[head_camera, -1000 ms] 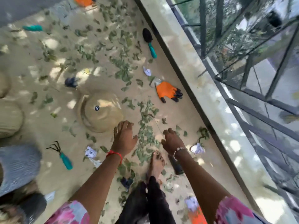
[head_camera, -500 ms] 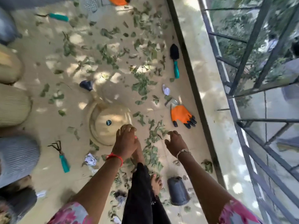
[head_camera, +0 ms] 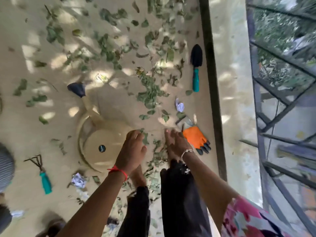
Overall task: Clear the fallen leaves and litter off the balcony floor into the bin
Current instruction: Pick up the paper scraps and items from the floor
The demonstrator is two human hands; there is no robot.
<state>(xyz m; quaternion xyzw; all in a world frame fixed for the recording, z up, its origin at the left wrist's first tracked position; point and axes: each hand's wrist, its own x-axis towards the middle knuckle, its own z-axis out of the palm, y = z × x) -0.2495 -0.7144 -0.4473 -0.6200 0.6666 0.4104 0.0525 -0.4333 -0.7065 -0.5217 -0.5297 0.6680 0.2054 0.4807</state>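
Green and dry leaves (head_camera: 150, 93) lie scattered over the beige balcony floor, with a denser patch (head_camera: 158, 149) between my hands. Crumpled white paper lies near the ledge (head_camera: 179, 106) and another piece by my left forearm (head_camera: 78, 180). My left hand (head_camera: 133, 151), a red thread at its wrist, hangs with loosely bent fingers over the edge of a beige watering can (head_camera: 100, 134). My right hand (head_camera: 176, 142), wearing a bracelet, reaches down beside an orange glove (head_camera: 195, 138). Both hands are blurred and hold nothing that I can see. No bin is in view.
A black trowel with a teal handle (head_camera: 196, 69) lies by the raised ledge (head_camera: 230, 100); beyond it stands a metal railing (head_camera: 273, 117). A small hand rake (head_camera: 42, 173) and a grey pot (head_camera: 5, 166) are at the left. My bare foot (head_camera: 139, 177) stands among leaves.
I have stepped forward along the balcony. Both hands now hang lower and nearer the leaf patch between the watering can and the orange glove.
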